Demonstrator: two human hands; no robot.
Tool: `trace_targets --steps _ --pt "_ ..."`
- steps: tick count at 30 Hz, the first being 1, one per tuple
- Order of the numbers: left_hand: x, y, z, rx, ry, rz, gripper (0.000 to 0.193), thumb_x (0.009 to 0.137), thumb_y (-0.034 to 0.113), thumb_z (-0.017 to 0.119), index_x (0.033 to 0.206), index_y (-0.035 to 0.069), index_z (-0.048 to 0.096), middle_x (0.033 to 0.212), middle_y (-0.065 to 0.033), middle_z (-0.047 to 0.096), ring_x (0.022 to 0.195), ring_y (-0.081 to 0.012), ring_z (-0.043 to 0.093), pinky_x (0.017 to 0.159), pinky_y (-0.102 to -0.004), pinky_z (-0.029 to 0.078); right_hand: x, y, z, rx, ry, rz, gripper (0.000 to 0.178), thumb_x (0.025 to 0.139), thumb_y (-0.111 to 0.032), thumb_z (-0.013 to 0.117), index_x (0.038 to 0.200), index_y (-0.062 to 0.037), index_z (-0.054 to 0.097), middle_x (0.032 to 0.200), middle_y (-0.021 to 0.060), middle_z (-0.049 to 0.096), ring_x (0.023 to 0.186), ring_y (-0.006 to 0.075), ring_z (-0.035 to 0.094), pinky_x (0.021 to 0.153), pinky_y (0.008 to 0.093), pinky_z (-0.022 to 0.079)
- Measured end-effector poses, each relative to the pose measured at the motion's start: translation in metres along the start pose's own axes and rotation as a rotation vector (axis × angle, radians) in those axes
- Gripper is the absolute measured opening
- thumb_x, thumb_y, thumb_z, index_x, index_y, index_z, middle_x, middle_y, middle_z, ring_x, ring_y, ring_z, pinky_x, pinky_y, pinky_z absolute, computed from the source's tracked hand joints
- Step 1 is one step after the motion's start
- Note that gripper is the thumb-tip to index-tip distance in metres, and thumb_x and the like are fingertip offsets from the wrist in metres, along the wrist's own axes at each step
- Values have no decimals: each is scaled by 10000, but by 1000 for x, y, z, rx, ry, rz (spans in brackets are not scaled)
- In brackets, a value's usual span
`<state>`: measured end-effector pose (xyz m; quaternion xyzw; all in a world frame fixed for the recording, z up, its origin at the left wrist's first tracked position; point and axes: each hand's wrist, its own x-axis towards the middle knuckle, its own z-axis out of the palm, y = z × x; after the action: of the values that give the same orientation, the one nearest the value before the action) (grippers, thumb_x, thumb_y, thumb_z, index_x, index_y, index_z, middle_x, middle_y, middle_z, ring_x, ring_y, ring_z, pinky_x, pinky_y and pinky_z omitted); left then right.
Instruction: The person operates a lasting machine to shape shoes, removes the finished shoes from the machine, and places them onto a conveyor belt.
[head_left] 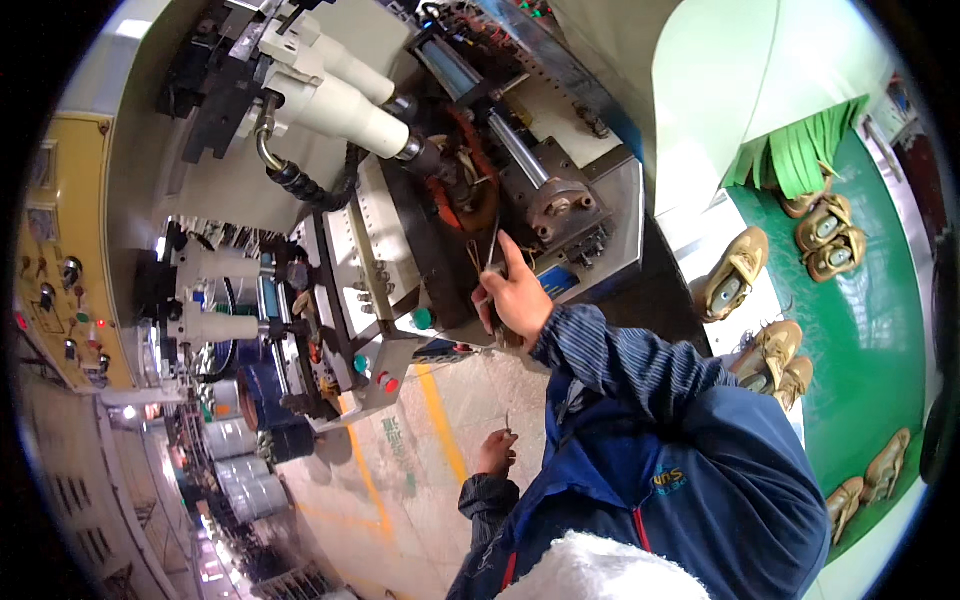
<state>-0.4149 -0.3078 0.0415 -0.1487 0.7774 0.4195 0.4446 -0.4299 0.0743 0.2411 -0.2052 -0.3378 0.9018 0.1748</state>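
Note:
My right hand is at the front of a shoe-making machine, its index finger stretched along a thin metal tool pinched against the thumb. Just beyond the fingertips lies the machine's dark working area, with an orange-red curved part around a dark form. Lower down, away from the machine, my left hand is curled with fingers closed on a small thin metal piece. Its exact kind is too small to make out.
Two white cylinders point at the working area, with a metal block at its right. Tan shoes stand on a white ledge and a green conveyor belt at right. Green and red buttons sit on a second machine, left.

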Motion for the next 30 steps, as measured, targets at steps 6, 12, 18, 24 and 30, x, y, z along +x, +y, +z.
trace_targets --steps 6,12,18,24,30 --pt "-95 59 -48 -305 129 337 277 943 110 615 1219 90 614 1003 -26 683 596 -85 497 529 -252 419 16 -15 -3 -209 -41 171 740 1021 -55 425 1623 -180 13 784 119 599 523 185 556 472 356 500" --pt "-96 189 -148 144 548 537 227 949 222 669 1111 63 657 697 19 560 586 -70 523 518 -259 424 24 -27 2 -166 -41 238 756 1024 -62 464 1626 -220 35 792 138 617 567 207 572 483 370 504" --pt "-31 245 -319 469 872 589 423 829 243 705 1158 -18 656 958 -170 734 878 -262 707 785 -364 540 17 -19 11 -346 -81 225 768 1002 -71 524 1624 -161 84 921 159 669 629 209 598 537 359 533" --pt "72 304 -406 599 841 402 347 816 262 616 1031 11 721 1095 -221 708 1030 -350 692 903 -422 543 14 -28 45 -589 40 175 731 946 -85 611 1593 -157 279 1041 96 643 701 171 607 559 304 539" --pt "138 325 -398 754 737 511 328 809 260 662 993 -3 732 1069 -270 693 1024 -404 677 907 -446 539 19 -35 50 -739 76 161 702 945 -90 596 1582 -136 305 982 63 632 696 124 603 561 270 533"
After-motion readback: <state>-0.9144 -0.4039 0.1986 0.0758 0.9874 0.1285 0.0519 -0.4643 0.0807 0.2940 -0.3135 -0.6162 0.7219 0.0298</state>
